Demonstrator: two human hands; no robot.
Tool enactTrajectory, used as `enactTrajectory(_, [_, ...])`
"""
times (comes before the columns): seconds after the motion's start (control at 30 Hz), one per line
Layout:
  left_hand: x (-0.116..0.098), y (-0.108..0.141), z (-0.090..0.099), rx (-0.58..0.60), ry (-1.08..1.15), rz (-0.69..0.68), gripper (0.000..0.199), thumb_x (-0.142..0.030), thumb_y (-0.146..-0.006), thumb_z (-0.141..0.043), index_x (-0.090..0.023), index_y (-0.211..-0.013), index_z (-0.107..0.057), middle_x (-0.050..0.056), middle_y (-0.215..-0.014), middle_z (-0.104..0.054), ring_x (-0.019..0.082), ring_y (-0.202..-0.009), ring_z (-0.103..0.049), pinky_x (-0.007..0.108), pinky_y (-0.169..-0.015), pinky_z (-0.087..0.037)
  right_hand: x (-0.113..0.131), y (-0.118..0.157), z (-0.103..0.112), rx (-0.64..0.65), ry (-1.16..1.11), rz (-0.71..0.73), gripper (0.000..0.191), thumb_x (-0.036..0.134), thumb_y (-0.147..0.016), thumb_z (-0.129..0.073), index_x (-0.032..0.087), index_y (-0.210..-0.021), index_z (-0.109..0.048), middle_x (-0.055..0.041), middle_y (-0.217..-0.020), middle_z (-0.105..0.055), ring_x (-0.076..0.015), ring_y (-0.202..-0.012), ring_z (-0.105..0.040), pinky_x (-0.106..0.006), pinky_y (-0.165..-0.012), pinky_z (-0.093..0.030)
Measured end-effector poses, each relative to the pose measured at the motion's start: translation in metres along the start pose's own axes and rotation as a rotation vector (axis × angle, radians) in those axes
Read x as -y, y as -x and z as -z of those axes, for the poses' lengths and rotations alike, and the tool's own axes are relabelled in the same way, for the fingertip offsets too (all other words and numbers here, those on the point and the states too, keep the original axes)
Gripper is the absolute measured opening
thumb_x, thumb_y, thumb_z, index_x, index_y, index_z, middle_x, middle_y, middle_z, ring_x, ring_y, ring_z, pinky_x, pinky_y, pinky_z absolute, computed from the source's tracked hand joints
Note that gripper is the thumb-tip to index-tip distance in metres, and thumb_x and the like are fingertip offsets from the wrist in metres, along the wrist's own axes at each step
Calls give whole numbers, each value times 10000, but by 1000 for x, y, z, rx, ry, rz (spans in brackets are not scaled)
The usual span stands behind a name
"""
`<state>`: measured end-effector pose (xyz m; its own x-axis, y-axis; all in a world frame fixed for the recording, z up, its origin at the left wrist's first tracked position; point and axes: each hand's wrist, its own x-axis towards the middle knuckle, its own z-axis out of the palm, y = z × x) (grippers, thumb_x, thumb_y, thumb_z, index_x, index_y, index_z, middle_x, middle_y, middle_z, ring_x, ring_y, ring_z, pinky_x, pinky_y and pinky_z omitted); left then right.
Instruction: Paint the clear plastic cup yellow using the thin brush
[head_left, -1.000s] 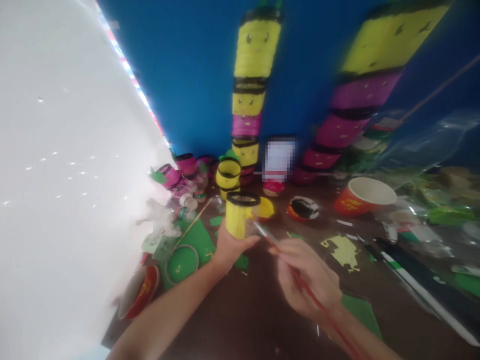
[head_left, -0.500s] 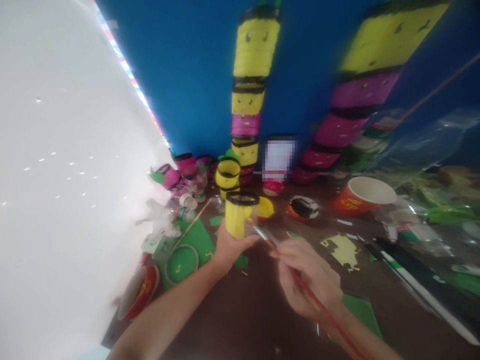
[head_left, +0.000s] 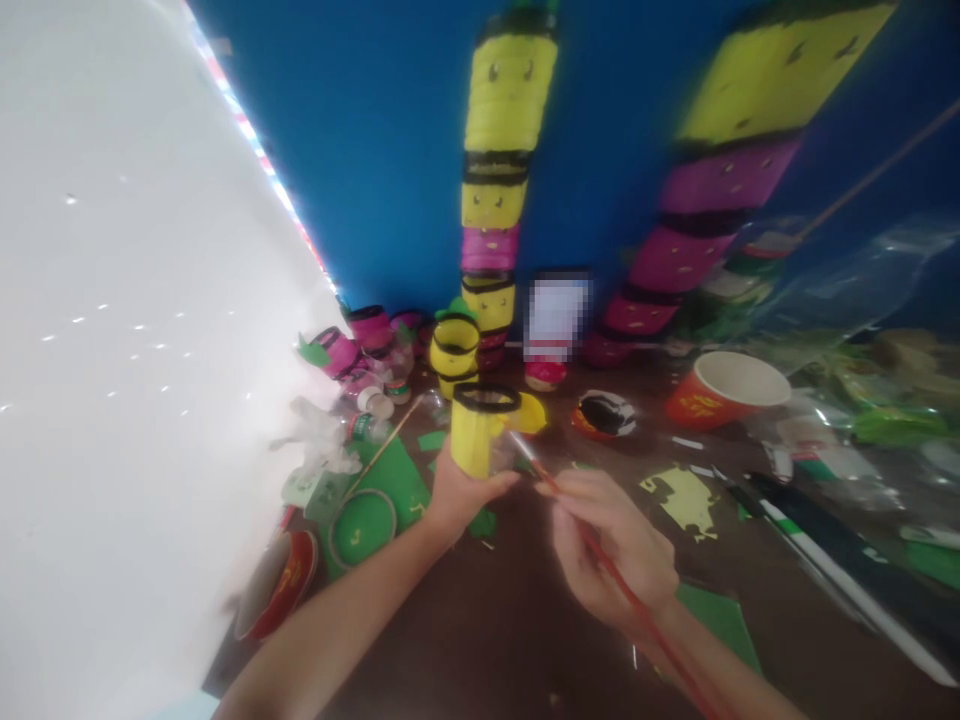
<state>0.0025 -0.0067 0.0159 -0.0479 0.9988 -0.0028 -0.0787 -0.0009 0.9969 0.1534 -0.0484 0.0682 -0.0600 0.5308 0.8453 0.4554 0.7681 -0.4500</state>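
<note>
My left hand (head_left: 465,497) is wrapped round a bottle piece (head_left: 470,440), yellow on its left side, clear at the lower right, with a black rim. My right hand (head_left: 611,540) grips a paintbrush (head_left: 592,545) with a long red handle, its bristles at the clear side of the bottle piece; whether they touch is hard to tell. Behind the bottle piece lies yellow paint (head_left: 532,412), partly hidden by it. A cut cup of black paint (head_left: 604,414) stands to the right of that. A finished-looking yellow bottle pot (head_left: 454,355) with black bands stands just behind.
Stacked yellow and magenta bottle pots (head_left: 491,200) rise against the blue wall. A red paper cup (head_left: 701,395), pale paper scraps (head_left: 684,500) and a utility knife (head_left: 750,500) lie on the right. Green card (head_left: 386,475), a tape ring (head_left: 363,530) and magenta pots (head_left: 337,350) are on the left.
The brush tip has moved slightly up and left along the bottle piece, and my right hand has shifted a little with it. My left hand keeps the bottle piece nearly still.
</note>
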Motion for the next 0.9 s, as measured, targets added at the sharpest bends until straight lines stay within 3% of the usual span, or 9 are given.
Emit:
enactTrajectory(0.33, [-7, 1, -1, 1, -11, -14, 559, -294, -510, -809, -137, -985, -558, 94, -947, -665, 221, -869, -621, 355, -801, -483, 0, -2, 1, -19, -80, 67, 285, -59, -639, -543, 158, -824, -551, -59, -749, -626, -169, -692, -608, -369, -608, -538])
enactTrajectory(0.9, [-3, 0, 0, 56, 49, -11, 599, -319, -505, -813, -147, -1028, -579, 98, -991, -668, 240, -923, -624, 355, -811, -487, -1, -1, 1, -9, -6, 12, 307, -37, -673, -553, 169, -900, -554, -75, -813, -655, -189, -781, -633, -368, -636, -556])
